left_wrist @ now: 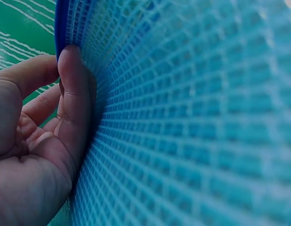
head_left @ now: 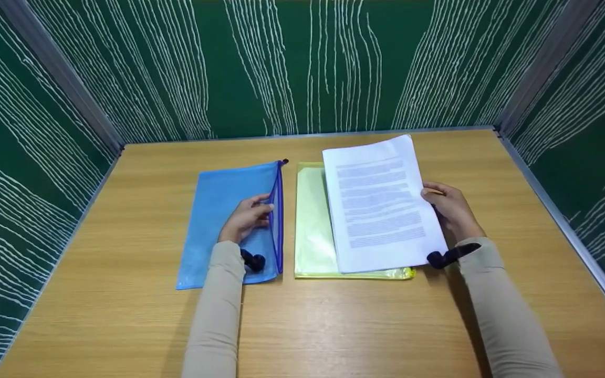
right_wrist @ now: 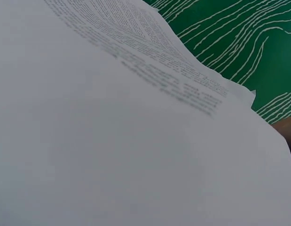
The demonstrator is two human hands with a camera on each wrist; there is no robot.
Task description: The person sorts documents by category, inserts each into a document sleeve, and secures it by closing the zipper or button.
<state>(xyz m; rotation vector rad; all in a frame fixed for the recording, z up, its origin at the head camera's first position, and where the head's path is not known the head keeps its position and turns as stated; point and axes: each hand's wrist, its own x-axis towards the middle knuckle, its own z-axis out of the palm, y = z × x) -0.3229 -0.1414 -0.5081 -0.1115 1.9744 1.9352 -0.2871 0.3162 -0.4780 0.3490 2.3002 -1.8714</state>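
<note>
A blue mesh zipper pouch [head_left: 223, 210] lies left of centre, its zipped side parted along the right edge. My left hand [head_left: 247, 218] pinches the upper layer at that opening; in the left wrist view the thumb and a finger [left_wrist: 72, 94] meet at the dark blue zipper edge [left_wrist: 61, 28]. My right hand [head_left: 455, 210] grips a stack of printed paper sheets [head_left: 381, 210] by its right edge, thumb on top and the other fingers mostly hidden beneath. The sheets are tilted over a yellow pouch [head_left: 313, 226]. In the right wrist view the paper [right_wrist: 112, 141] fills most of the picture.
The yellow pouch lies on the wooden table [head_left: 323, 331], right beside the blue one, partly covered by the sheets. Green panels with white wavy lines [head_left: 334, 68] enclose the table at the back and both sides, joined by grey corner posts [head_left: 66, 68].
</note>
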